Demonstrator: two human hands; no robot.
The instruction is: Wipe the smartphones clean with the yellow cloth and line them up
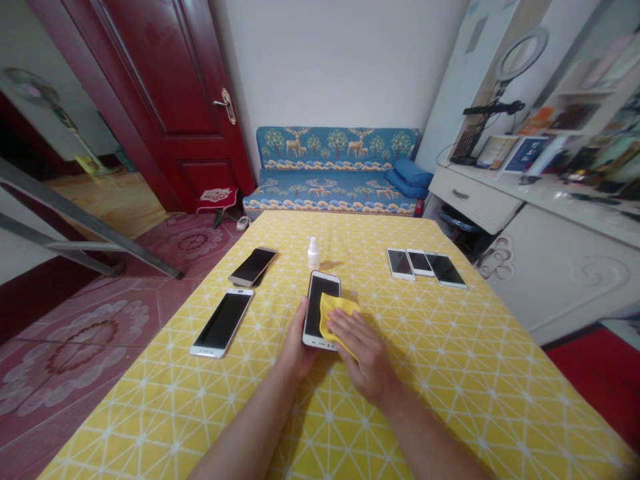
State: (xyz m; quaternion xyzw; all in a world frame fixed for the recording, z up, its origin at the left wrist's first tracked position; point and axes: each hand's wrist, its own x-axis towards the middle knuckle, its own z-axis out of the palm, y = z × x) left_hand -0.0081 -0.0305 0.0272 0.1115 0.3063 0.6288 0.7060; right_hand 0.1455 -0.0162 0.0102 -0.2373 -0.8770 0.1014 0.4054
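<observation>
A: Where are the two hands?

B: Both forearms come up from the bottom of the frame and meet near the centre. The left hand (296,347) is closed around the lower left edge of a white phone (321,308), with the thumb along its side. The phone lies on the yellow tablecloth (450,373) with the dark screen up.

A: And the right hand?

B: The right hand (364,353) is flat, palm down, with the fingers stretched toward the upper left. It presses a yellow cloth (336,313) on the right part of the screen. The cloth is partly under the fingers, so the hand is not closed around it; it only holds it down.

A: What is around them?

B: Just above the phone stands a small white bottle (313,254), upright. At the left of the centre lie another white phone (222,323) and a darker phone (253,266), apart from each other. At the upper right of the cloth, three phones (425,264) lie side by side, almost touching.
</observation>
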